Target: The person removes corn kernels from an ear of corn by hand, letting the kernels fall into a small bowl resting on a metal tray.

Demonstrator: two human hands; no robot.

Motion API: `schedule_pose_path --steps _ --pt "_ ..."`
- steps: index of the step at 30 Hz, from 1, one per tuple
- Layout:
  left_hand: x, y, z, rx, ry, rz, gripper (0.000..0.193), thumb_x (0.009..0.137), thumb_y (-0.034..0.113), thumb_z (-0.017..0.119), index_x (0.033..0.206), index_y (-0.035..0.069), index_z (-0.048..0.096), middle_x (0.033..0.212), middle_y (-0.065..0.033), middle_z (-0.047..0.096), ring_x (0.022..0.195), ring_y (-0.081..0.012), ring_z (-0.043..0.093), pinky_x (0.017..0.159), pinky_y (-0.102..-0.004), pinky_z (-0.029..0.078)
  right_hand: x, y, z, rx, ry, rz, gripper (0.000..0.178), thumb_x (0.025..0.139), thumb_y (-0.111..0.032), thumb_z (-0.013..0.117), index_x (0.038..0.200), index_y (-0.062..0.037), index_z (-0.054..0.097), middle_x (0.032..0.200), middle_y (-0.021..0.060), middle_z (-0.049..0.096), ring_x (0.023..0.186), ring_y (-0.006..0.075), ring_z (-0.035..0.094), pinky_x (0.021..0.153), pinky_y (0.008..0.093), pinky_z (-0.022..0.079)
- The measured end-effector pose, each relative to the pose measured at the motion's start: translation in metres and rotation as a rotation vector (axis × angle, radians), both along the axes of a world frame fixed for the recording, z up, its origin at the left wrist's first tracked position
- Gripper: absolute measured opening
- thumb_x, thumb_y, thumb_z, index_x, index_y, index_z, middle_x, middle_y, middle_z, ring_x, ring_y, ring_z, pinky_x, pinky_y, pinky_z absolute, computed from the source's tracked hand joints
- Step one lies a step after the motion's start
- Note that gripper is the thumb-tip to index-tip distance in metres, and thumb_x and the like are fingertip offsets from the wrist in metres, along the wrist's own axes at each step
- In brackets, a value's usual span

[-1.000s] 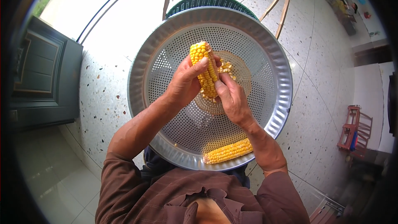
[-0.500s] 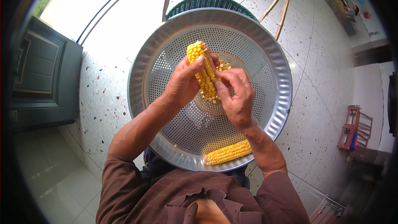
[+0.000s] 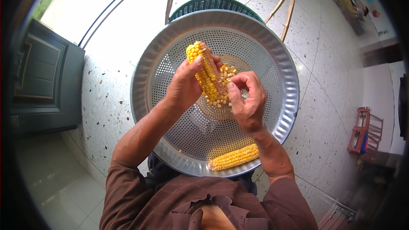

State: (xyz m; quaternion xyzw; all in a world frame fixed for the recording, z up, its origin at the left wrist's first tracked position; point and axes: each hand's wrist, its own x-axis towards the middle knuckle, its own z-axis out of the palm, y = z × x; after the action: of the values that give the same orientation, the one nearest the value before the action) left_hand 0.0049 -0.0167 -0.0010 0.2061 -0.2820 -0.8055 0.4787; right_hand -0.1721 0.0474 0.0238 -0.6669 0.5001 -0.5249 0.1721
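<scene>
My left hand [image 3: 183, 84] is closed around a partly stripped ear of corn [image 3: 205, 73], tilted with its top toward the far left. Yellow kernels cover one side, while bare pinkish cob shows along its right. Just right of its lower end, my right hand [image 3: 249, 104] has its fingers curled and thumb near the forefinger; whatever they hold, if anything, is hidden. Loose kernels [image 3: 228, 70] lie below in a wide perforated metal basin [image 3: 187, 134]. A second, full ear of corn [image 3: 234, 157] rests inside the basin's near rim, beside my right forearm.
Behind the basin stands a green plastic basket [image 3: 217, 3], with wooden legs [image 3: 289, 10] to its right. A dark panelled door [image 3: 44, 76] is on the left. A reddish wooden chair [image 3: 362, 130] stands far right on the speckled floor [image 3: 106, 81].
My right hand has drawn back slightly to the right, away from the held ear. My left hand and the ear have shifted a little left, showing more bare cob.
</scene>
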Motion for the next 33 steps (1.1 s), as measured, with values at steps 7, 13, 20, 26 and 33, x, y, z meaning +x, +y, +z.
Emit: schedule_pose_path --steps 7,13,20,26,33 --pt "0.005 -0.004 0.004 0.015 0.058 0.048 0.064 0.095 0.037 0.07 0.142 0.0 0.048 0.127 -0.0159 0.062 0.122 -0.0261 0.061 0.113 -0.0424 0.045 -0.004 -0.001 -0.001 0.144 -0.014 -0.02 0.013 0.09 -0.001 0.07 0.1 0.0001 0.063 0.09 0.0076 0.063 0.074 0.0167 0.065 0.068 0.0296 0.055" --pt "0.004 -0.003 0.004 -0.023 0.017 0.034 0.065 0.095 0.039 0.07 0.143 0.001 0.047 0.128 -0.0147 0.062 0.124 -0.0269 0.06 0.114 -0.0435 0.044 -0.001 0.001 -0.01 0.407 -0.156 0.087 0.028 0.097 -0.013 0.072 0.116 0.0028 0.058 0.107 0.0112 0.066 0.091 0.018 0.068 0.08 0.0318 0.057" --pt "0.0 0.002 0.004 -0.106 0.015 -0.032 0.065 0.095 0.039 0.073 0.144 0.006 0.046 0.131 -0.0142 0.06 0.127 -0.0275 0.06 0.114 -0.048 0.046 0.005 0.001 -0.01 0.617 -0.513 0.379 0.055 0.106 -0.038 0.061 0.135 0.0057 0.046 0.124 0.0173 0.063 0.115 0.0232 0.063 0.101 0.0354 0.052" --pt "-0.002 0.005 0.001 -0.135 -0.039 -0.046 0.065 0.095 0.037 0.074 0.144 0.008 0.044 0.133 -0.0143 0.06 0.127 -0.0278 0.06 0.112 -0.048 0.049 0.005 0.002 -0.009 0.635 -0.429 0.41 0.055 0.108 -0.043 0.057 0.131 0.0062 0.049 0.113 0.0133 0.063 0.102 0.0186 0.061 0.09 0.0323 0.051" --pt "-0.006 0.007 0.005 -0.134 -0.049 -0.049 0.062 0.094 0.035 0.076 0.139 0.007 0.045 0.127 -0.0128 0.06 0.122 -0.0257 0.061 0.109 -0.046 0.051 0.005 0.002 -0.014 0.572 -0.358 0.362 0.044 0.11 -0.038 0.052 0.127 0.0033 0.053 0.103 0.0121 0.064 0.093 0.0184 0.062 0.08 0.0341 0.051"
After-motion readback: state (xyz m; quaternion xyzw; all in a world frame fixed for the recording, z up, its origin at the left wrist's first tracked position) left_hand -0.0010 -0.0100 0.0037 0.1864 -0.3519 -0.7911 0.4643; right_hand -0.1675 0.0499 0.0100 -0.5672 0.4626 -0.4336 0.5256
